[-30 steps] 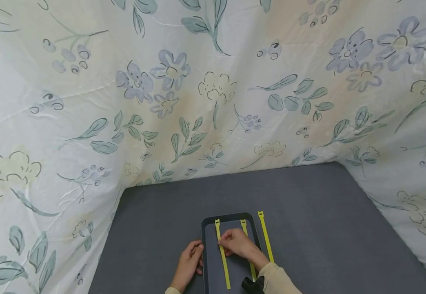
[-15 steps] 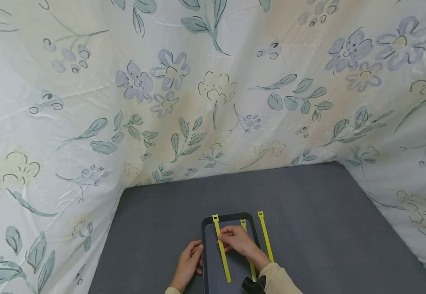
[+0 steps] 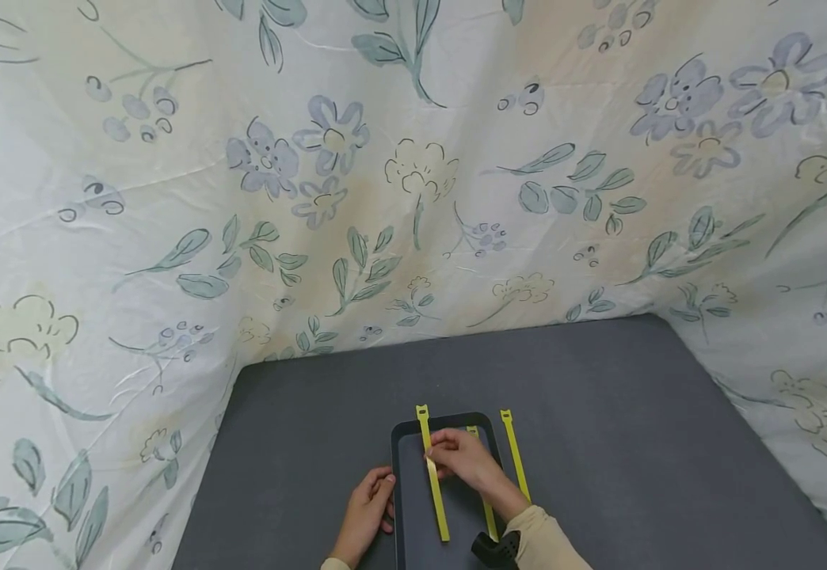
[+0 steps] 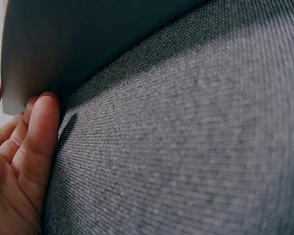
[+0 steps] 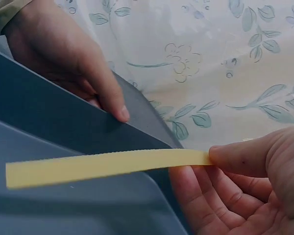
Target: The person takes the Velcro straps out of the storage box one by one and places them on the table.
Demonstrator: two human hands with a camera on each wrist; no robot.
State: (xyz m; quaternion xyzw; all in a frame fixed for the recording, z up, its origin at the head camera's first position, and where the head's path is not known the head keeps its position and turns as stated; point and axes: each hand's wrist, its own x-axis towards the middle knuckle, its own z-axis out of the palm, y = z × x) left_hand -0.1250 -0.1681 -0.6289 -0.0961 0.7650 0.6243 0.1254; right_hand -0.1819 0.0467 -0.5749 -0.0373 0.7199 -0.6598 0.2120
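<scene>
A yellow hook-and-loop cable tie [image 3: 436,499] with a slotted head is pinched between the thumb and fingers of my right hand [image 3: 465,459]. It is over the dark tray [image 3: 398,514], its head reaching past the far rim. The right wrist view shows the tie [image 5: 88,167] stretching out above the tray floor. My left hand [image 3: 365,511] holds the tray's left side, thumb on the rim and fingers against the outer wall, as the left wrist view shows from below [image 4: 27,152]. A second yellow cable tie [image 3: 490,521] lies inside the tray, partly hidden by my right forearm.
To the right of the tray, a third yellow cable tie [image 3: 516,455] lies on the dark grey table [image 3: 599,396]. A floral curtain [image 3: 413,198] surrounds the table at the back and sides. A black device [image 3: 495,548] sits at my right wrist.
My right hand has lifted the cable tie and shifted it away from me, so its head has passed from inside the tray to beyond the far rim. The left hand has stayed put.
</scene>
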